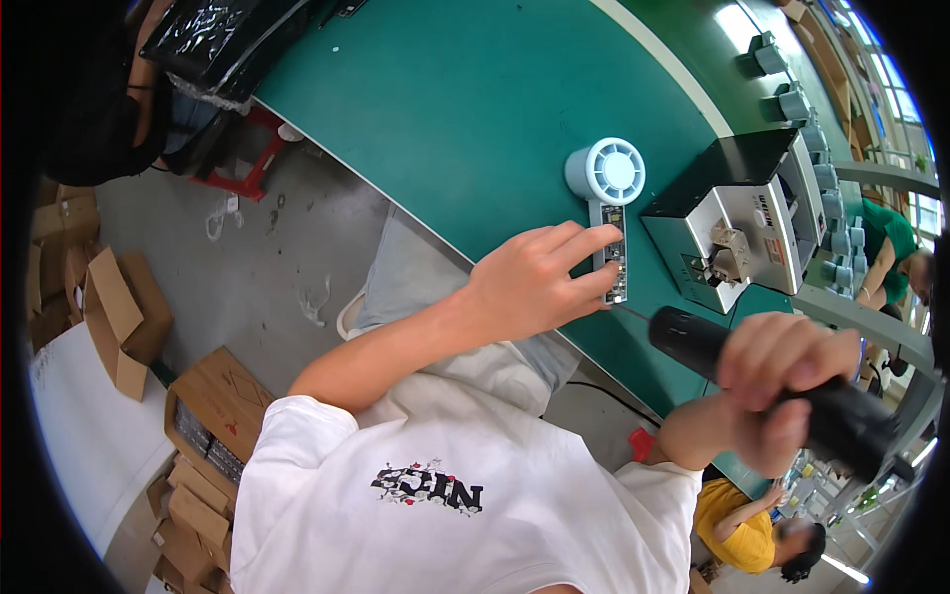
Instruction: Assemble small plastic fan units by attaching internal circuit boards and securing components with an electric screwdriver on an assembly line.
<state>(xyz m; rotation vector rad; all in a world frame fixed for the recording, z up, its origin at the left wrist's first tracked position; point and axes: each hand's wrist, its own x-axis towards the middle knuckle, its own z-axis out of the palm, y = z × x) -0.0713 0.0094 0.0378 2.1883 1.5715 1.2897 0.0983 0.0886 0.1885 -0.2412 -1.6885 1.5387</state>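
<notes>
A light blue handheld fan (606,170) lies on the green table, its round grille turned to the right. Its narrow handle is uncovered and shows a circuit board (615,238) with small parts. My left hand (534,280) grips this handle, fingers across the board and its edge. In my right hand (787,381) is a black electric screwdriver (688,342), held almost level and somewhat blurred. Its thin bit points left at the handle's lower end, close to my left fingertips. Whether the tip touches a screw is too small to tell.
Right of the fan stands a black and silver screw feeder (727,233). Grey-blue fan housings (792,102) line the far right. People in green (888,247) and yellow (747,525) sit beyond. Cardboard boxes (124,317) fill the floor at left; a black plastic bag (223,45) is at upper left.
</notes>
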